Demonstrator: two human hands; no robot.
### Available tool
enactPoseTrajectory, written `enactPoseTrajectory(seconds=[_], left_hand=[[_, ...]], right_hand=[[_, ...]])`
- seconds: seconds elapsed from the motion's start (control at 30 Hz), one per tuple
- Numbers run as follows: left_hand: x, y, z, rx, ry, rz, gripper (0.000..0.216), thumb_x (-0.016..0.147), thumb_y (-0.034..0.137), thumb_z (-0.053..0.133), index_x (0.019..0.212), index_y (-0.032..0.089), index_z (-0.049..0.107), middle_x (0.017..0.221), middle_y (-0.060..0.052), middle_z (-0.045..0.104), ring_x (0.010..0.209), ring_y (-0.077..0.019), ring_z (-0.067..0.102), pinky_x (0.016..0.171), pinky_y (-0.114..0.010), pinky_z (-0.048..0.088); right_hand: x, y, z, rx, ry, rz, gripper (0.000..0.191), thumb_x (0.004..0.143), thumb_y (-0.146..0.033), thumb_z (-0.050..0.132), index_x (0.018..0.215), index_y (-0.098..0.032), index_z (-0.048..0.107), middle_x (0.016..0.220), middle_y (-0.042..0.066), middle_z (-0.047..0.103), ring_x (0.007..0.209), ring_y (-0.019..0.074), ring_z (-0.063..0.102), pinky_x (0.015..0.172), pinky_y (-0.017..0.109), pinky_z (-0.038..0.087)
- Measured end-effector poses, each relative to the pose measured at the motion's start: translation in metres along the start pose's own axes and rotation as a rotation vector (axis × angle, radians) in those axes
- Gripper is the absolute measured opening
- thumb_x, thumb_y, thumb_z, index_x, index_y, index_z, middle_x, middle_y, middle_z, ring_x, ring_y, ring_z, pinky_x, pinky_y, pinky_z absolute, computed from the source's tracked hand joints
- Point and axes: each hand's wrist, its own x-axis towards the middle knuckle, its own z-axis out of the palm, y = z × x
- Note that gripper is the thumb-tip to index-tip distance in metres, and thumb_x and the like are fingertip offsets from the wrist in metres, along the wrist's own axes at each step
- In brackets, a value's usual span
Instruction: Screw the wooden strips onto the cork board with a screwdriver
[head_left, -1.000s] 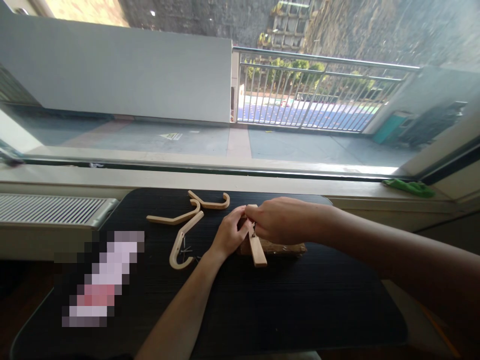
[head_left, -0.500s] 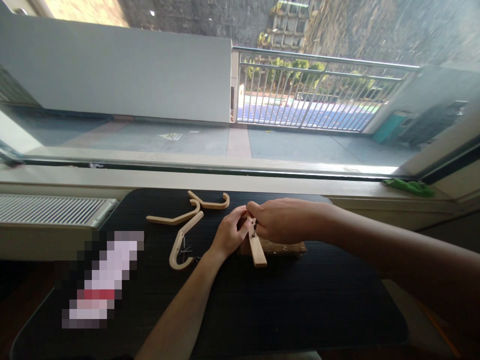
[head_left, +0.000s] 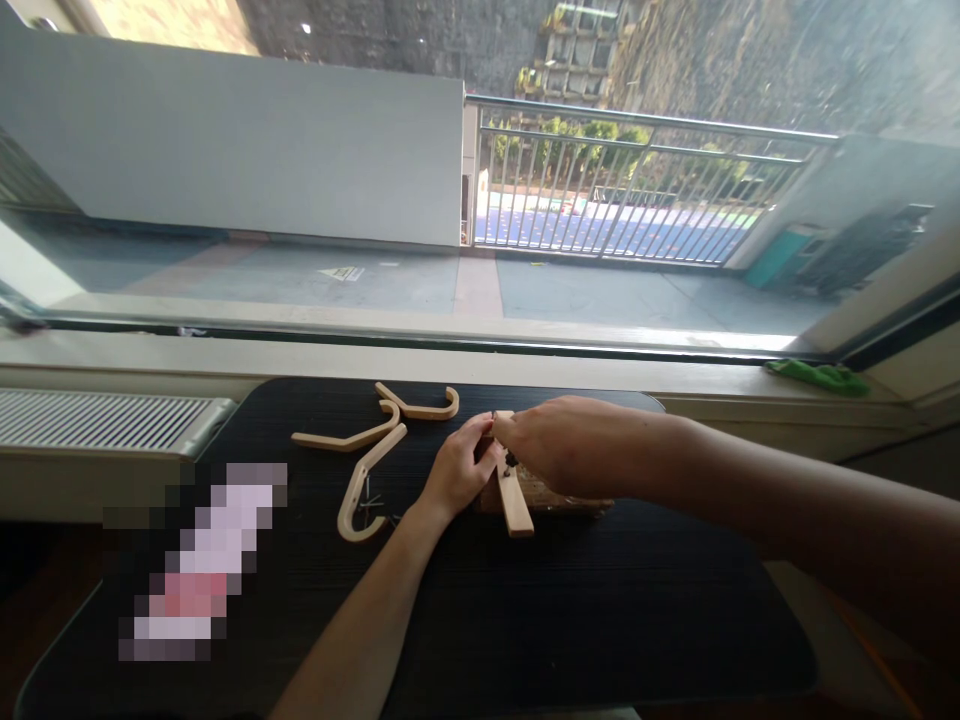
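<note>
My left hand (head_left: 456, 472) and my right hand (head_left: 564, 446) meet over a straight wooden bar (head_left: 513, 502) on the black table (head_left: 570, 620). The left hand's fingers curl against the bar's left side and steady it. The right hand's fingers pinch a small dark part, perhaps a screw, at the bar's upper half; it is too small to name for certain. The bar lies across a brown wrapped block (head_left: 559, 494).
Three curved wooden hook pieces (head_left: 365, 490) (head_left: 352, 436) (head_left: 421, 404) lie left of my hands, with small dark screws (head_left: 377, 507) beside the nearest. A blurred-out object (head_left: 202, 560) lies at the table's left. A radiator grille (head_left: 97, 420) and window sill run behind; a green thing (head_left: 819, 375) rests on the sill.
My right hand has shifted slightly on the bar; the rest holds still.
</note>
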Motion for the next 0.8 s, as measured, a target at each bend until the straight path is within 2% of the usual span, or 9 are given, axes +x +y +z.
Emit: enactPoseTrajectory(seconds=[0.1, 0.2, 0.3, 0.47, 0.67, 0.8], left_hand=[[-0.0001, -0.0004, 0.0000, -0.010, -0.005, 0.006, 0.036, 0.083, 0.015, 0.055, 0.118, 0.016, 0.063, 0.129, -0.011, 0.066, 0.122, -0.0253, 0.060, 0.108, -0.039, 0.045], [-0.0001, -0.0008, 0.0002, -0.015, 0.000, 0.004, 0.034, 0.085, 0.017, 0.055, 0.118, 0.016, 0.062, 0.129, -0.012, 0.065, 0.122, -0.0253, 0.060, 0.108, -0.039, 0.045], [0.0000, -0.0014, 0.0007, -0.024, -0.001, 0.005, 0.034, 0.086, 0.017, 0.055, 0.119, 0.017, 0.062, 0.130, -0.011, 0.065, 0.122, -0.0248, 0.060, 0.108, -0.039, 0.046], [0.0007, -0.0022, 0.0012, -0.021, -0.012, -0.009, 0.034, 0.085, 0.016, 0.055, 0.118, 0.015, 0.062, 0.129, -0.013, 0.065, 0.120, -0.0256, 0.061, 0.106, -0.039, 0.046], [0.0004, -0.0023, 0.0008, -0.003, -0.012, -0.024, 0.033, 0.085, 0.020, 0.057, 0.117, 0.013, 0.062, 0.124, -0.015, 0.066, 0.118, -0.0267, 0.062, 0.105, -0.040, 0.047], [0.0003, -0.0016, 0.0004, -0.023, -0.016, -0.016, 0.032, 0.086, 0.020, 0.056, 0.117, 0.014, 0.062, 0.124, -0.014, 0.067, 0.115, -0.0263, 0.063, 0.104, -0.041, 0.048]], right_hand=[[0.0002, -0.0012, 0.0011, 0.053, 0.054, 0.009, 0.033, 0.085, -0.002, 0.056, 0.111, -0.018, 0.066, 0.100, 0.011, 0.073, 0.080, 0.0238, 0.069, 0.062, 0.030, 0.046], [0.0008, -0.0012, 0.0002, 0.082, 0.006, 0.021, 0.034, 0.085, -0.002, 0.054, 0.114, -0.016, 0.064, 0.097, 0.011, 0.073, 0.078, 0.0230, 0.068, 0.062, 0.030, 0.046], [0.0019, -0.0003, -0.0010, 0.073, -0.034, 0.037, 0.031, 0.085, -0.002, 0.051, 0.109, -0.015, 0.065, 0.092, 0.011, 0.073, 0.076, 0.0217, 0.067, 0.063, 0.030, 0.046], [0.0022, 0.0019, -0.0020, 0.099, 0.005, 0.073, 0.026, 0.090, -0.008, 0.050, 0.109, -0.019, 0.064, 0.089, 0.009, 0.072, 0.074, 0.0211, 0.066, 0.060, 0.030, 0.043], [0.0034, 0.0046, 0.0000, 0.088, 0.047, 0.113, 0.018, 0.095, -0.020, 0.052, 0.108, -0.018, 0.064, 0.080, 0.010, 0.072, 0.064, 0.0217, 0.065, 0.050, 0.030, 0.038], [0.0044, 0.0048, 0.0032, 0.025, 0.059, 0.118, 0.019, 0.095, -0.019, 0.052, 0.105, -0.017, 0.067, 0.082, 0.011, 0.073, 0.067, 0.0239, 0.067, 0.055, 0.032, 0.041]])
